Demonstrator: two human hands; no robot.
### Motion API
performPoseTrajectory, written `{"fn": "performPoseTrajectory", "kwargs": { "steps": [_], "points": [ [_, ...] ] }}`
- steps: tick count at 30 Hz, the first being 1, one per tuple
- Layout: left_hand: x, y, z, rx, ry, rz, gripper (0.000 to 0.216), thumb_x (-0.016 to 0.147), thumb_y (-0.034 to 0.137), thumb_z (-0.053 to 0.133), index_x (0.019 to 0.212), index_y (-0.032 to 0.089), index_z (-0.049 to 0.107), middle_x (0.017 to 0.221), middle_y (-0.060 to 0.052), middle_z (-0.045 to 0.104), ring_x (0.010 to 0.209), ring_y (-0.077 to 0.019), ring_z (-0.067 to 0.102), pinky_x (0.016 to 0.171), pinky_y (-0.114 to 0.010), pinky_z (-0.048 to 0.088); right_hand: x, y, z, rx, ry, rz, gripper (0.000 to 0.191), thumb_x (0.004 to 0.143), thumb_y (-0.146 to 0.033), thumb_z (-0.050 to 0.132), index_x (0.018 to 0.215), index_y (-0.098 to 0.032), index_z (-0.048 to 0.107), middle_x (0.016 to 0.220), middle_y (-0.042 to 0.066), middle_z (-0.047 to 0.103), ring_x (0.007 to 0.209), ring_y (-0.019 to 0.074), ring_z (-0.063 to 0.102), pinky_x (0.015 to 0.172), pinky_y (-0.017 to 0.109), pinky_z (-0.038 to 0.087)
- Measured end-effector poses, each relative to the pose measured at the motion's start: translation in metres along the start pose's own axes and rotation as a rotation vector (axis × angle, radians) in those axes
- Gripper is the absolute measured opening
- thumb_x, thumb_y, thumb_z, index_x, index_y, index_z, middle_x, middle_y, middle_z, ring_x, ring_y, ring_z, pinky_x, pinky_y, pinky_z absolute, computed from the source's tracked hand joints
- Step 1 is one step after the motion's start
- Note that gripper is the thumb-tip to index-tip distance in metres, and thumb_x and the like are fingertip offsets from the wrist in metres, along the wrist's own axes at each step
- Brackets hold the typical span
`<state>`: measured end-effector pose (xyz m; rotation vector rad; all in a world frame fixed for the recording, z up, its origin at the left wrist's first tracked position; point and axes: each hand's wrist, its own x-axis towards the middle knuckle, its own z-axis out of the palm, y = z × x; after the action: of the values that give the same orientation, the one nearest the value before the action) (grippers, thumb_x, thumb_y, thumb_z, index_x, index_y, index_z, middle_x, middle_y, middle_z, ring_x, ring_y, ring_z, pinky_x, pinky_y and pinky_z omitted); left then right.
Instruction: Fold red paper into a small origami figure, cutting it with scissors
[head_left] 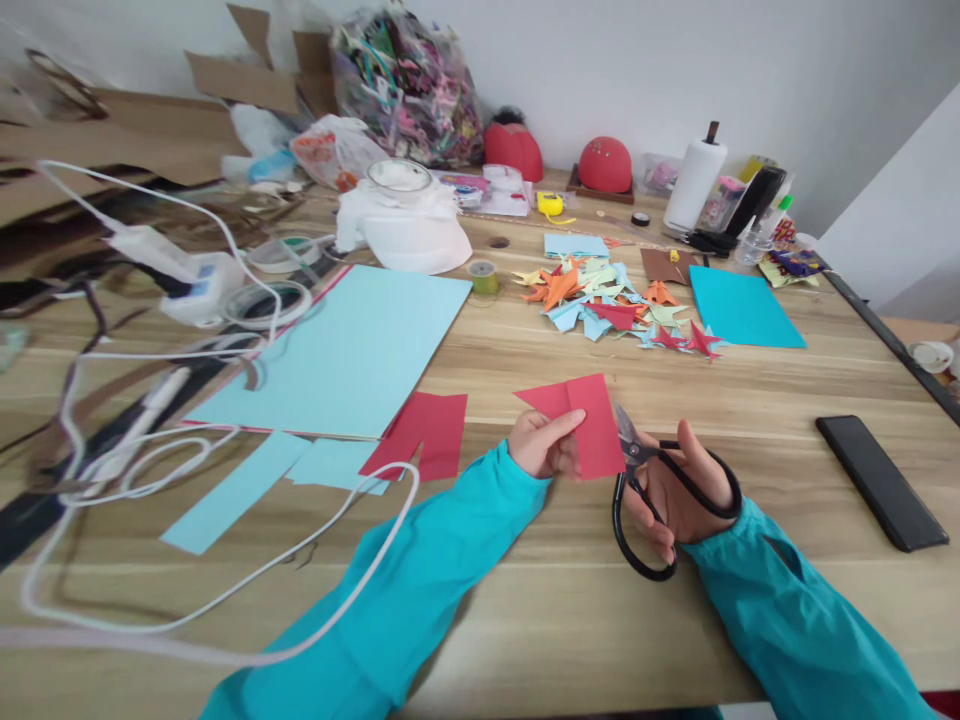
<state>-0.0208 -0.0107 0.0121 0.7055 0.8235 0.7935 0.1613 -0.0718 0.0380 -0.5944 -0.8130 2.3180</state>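
Observation:
Between the thumb and fingers of my left hand [546,442] is a folded piece of red paper [598,440], with a pointed flap sticking out to the left. My right hand [686,490] has its thumb and fingers through the black handles of a pair of scissors [636,450]. The scissor blades stand at the right edge of the red paper; whether they are cutting into it I cannot tell. More red paper [442,435] lies left of my left hand, beside light blue paper strips [236,490] and a stack of light blue sheets [352,345].
A pile of folded paper shapes [592,300] lies ahead, near a teal sheet [746,305]. A black phone [881,480] rests at the right. White cables [225,625] loop across the left side, partly over my left sleeve. A white cap [412,230] and tape rolls [484,278] stand farther back.

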Motion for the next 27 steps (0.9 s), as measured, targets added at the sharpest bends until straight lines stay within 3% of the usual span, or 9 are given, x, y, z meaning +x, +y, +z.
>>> {"fn": "performPoseTrajectory", "kwargs": {
  "steps": [4, 9, 16, 22, 27],
  "points": [
    [0.0014, 0.0027, -0.0006, 0.01, 0.014, -0.003, 0.033, 0.056, 0.037, 0.073, 0.048, 0.009, 0.059, 0.039, -0.006, 0.059, 0.031, -0.0163, 0.053, 0.031, -0.026, 0.045, -0.0003, -0.0006, -0.0001, -0.005, -0.002, 0.012, 0.075, 0.078, -0.068, -0.01, 0.135, -0.026, 0.016, 0.061, 0.001, 0.059, 0.036, 0.0121, 0.05, 0.033, 0.02, 0.038],
    [0.0031, 0.0018, -0.0034, -0.071, 0.064, 0.01, 0.027, 0.055, 0.034, 0.075, 0.057, 0.01, 0.062, 0.049, -0.004, 0.065, 0.04, -0.0165, 0.059, 0.036, -0.025, 0.048, -0.0017, -0.0015, -0.0007, 0.042, -0.057, 0.016, 0.078, 0.078, -0.066, -0.013, 0.135, -0.024, 0.018, 0.061, 0.002, 0.06, 0.036, 0.0124, 0.051, 0.033, 0.02, 0.039],
    [0.0055, -0.0038, -0.0049, -0.095, 0.079, 0.13, 0.032, 0.05, 0.037, 0.08, 0.051, 0.011, 0.062, 0.051, -0.004, 0.066, 0.042, -0.0148, 0.06, 0.039, -0.022, 0.048, -0.0045, -0.002, -0.0024, 0.087, -0.106, 0.045, 0.081, 0.077, -0.066, -0.014, 0.133, -0.021, 0.025, 0.062, 0.005, 0.061, 0.037, 0.0133, 0.052, 0.034, 0.024, 0.043],
    [0.0039, 0.0005, -0.0017, -0.107, 0.07, -0.006, 0.029, 0.052, 0.024, 0.08, 0.074, 0.01, 0.069, 0.057, -0.005, 0.069, 0.047, -0.0162, 0.064, 0.042, -0.022, 0.051, -0.0041, -0.0019, -0.0038, 0.073, -0.101, 0.067, 0.079, 0.079, -0.067, -0.01, 0.13, -0.021, 0.028, 0.062, 0.005, 0.061, 0.037, 0.0137, 0.053, 0.032, 0.02, 0.039],
    [0.0009, 0.0008, 0.0003, -0.112, 0.014, -0.088, 0.021, 0.059, 0.022, 0.076, 0.072, 0.008, 0.067, 0.052, -0.004, 0.066, 0.044, -0.0162, 0.063, 0.039, -0.022, 0.051, -0.0024, -0.0007, -0.0048, 0.001, -0.04, 0.052, 0.075, 0.08, -0.069, -0.001, 0.125, -0.019, 0.032, 0.061, 0.004, 0.061, 0.036, 0.0136, 0.052, 0.031, 0.02, 0.037]
  ]
}}
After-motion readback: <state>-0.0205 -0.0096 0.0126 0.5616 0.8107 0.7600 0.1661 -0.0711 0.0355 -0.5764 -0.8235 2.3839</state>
